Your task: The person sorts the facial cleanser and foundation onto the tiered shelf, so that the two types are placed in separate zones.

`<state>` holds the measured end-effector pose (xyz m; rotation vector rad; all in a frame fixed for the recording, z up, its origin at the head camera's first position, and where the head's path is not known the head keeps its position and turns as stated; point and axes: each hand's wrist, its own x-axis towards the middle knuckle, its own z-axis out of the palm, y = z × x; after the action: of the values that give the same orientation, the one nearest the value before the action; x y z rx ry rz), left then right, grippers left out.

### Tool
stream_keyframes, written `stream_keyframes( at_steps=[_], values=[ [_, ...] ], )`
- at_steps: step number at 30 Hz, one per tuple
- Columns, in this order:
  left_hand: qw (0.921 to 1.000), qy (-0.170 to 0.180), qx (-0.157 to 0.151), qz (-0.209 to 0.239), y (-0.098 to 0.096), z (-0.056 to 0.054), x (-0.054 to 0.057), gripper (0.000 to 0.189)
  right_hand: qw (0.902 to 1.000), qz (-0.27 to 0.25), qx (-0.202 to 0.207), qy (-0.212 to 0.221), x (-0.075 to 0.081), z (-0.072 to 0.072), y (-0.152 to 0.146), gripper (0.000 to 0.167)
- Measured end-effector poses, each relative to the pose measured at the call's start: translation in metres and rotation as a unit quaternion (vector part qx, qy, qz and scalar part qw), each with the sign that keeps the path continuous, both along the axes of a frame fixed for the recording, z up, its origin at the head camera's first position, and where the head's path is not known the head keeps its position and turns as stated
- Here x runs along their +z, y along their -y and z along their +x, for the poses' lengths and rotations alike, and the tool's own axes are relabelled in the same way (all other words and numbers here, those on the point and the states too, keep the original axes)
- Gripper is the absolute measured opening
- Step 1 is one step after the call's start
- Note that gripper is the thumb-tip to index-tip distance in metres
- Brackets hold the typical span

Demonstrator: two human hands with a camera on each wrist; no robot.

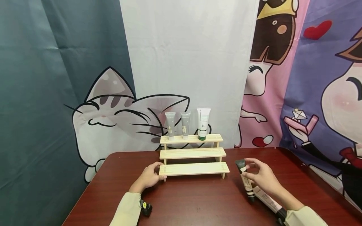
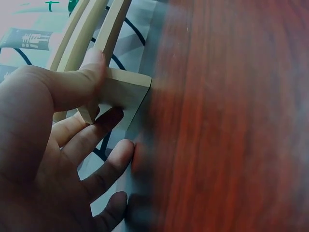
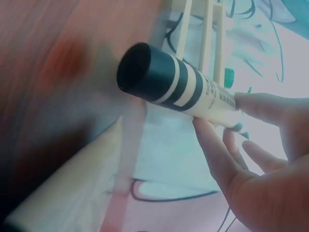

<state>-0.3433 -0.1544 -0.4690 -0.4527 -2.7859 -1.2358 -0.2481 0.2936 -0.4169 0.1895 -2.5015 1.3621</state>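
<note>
My right hand (image 1: 261,175) pinches a beige tube (image 1: 245,181) with a black cap and dark bands, its cap end pointing down. In the right wrist view, thumb and fingers hold this tube (image 3: 193,89) well behind its cap. Below that hand a pale pink tube (image 1: 267,199) with a black cap lies on the table. At the left end of a three-step wooden rack (image 1: 193,169), my left hand (image 1: 150,176) grips the lowest step. The left wrist view shows the thumb over the rack's board (image 2: 126,77) and fingers beneath, the lower fingers spread.
On the top step stand two grey tubes (image 1: 170,125) side by side and a white tube (image 1: 203,124) with a green cap. The brown table (image 1: 195,201) ends at a cartoon-printed curtain (image 1: 183,56) behind the rack.
</note>
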Motion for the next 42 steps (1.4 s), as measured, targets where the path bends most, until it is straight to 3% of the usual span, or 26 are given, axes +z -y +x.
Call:
stream_keyframes(
  at_steps=[8, 13, 22, 26, 29, 33, 42],
  values=[
    [0.9999, 0.004, 0.003, -0.012, -0.004, 0.0, 0.004, 0.047, 0.9964, -0.009, 0.001, -0.084, 0.01, -0.006, 0.017, 0.056],
    [0.9999, -0.001, 0.009, -0.015, -0.005, 0.0, 0.005, 0.048, 0.9943, -0.027, -0.013, -0.102, 0.015, -0.012, 0.036, 0.056],
    [0.9999, -0.003, 0.005, -0.013, -0.006, 0.001, 0.005, 0.048, 0.9919, -0.062, -0.021, -0.109, 0.021, -0.027, 0.072, 0.056],
    [0.9998, -0.004, 0.009, -0.015, -0.002, 0.0, 0.005, 0.049, 0.9913, -0.083, -0.008, -0.102, 0.035, -0.026, 0.098, 0.056],
    [0.9999, -0.005, 0.006, -0.007, -0.002, 0.0, 0.003, 0.05, 0.9907, -0.104, -0.001, -0.087, 0.034, -0.033, 0.112, 0.057],
    [1.0, 0.003, 0.006, 0.003, -0.003, 0.001, 0.0, 0.053, 0.9874, -0.132, 0.006, -0.088, 0.02, -0.049, 0.119, 0.058],
    [0.9999, -0.004, 0.01, -0.005, -0.001, 0.002, 0.002, 0.052, 0.9792, -0.176, 0.014, -0.101, 0.023, -0.061, 0.146, 0.059]
  ],
)
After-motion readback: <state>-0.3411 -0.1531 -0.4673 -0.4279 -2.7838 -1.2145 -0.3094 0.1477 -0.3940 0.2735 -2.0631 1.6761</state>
